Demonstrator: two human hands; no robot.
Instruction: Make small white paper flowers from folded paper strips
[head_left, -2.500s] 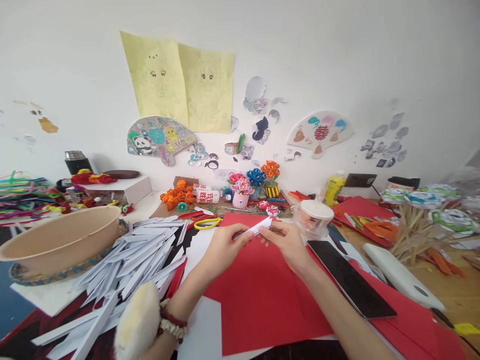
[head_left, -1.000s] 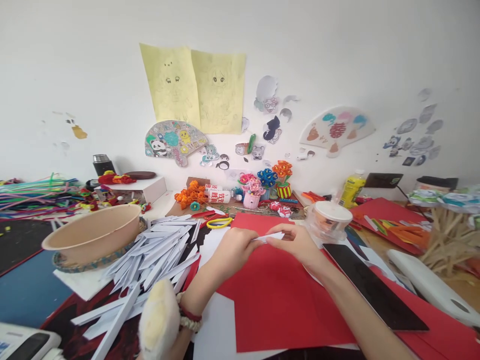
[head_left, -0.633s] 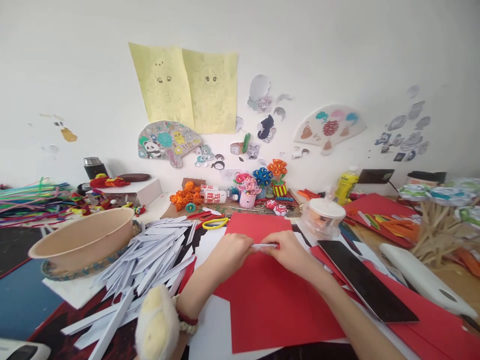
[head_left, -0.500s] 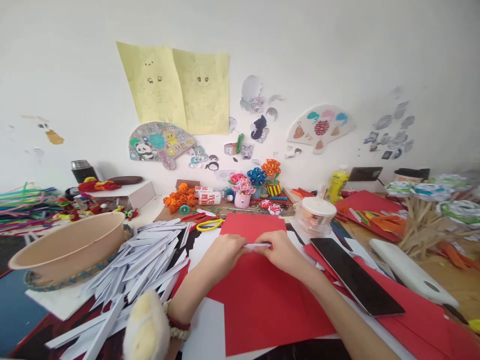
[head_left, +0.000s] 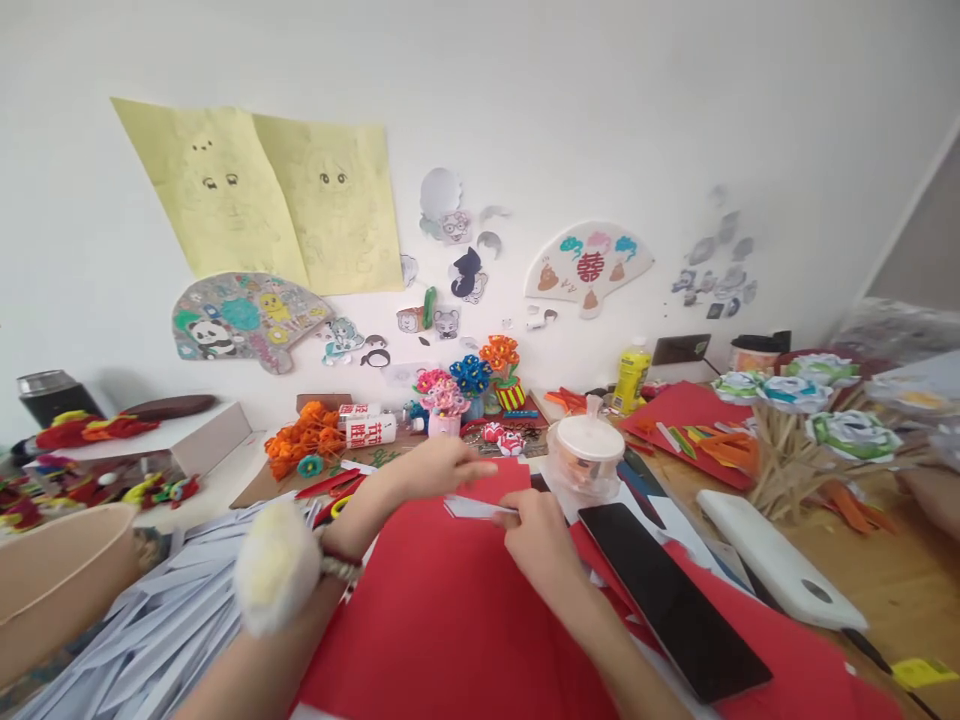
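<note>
A large red paper sheet (head_left: 442, 610) lies in front of me, with a smaller red piece (head_left: 502, 482) at its far end. My right hand (head_left: 538, 535) is closed, pinching one end of a folded white paper strip (head_left: 474, 509) between thumb and fingers. The strip rests low over the red paper. Just beyond its other end, my left hand (head_left: 442, 465) reaches across with fingers stretched out and nothing visible in them. A fluffy white and yellow ornament (head_left: 277, 568) sits on my left wrist.
Folded white strips (head_left: 157, 620) pile up at left beside a beige basin (head_left: 67, 560). At right lie a black tablet (head_left: 671, 600) and a white power bank (head_left: 780, 560). A lidded tub (head_left: 586, 450) and handmade flowers (head_left: 471, 377) stand toward the wall.
The view has swung right. My left hand has let go of the white strip and moved beyond it; my right hand still pinches it. The red sheet now lies nearer and more turned.
</note>
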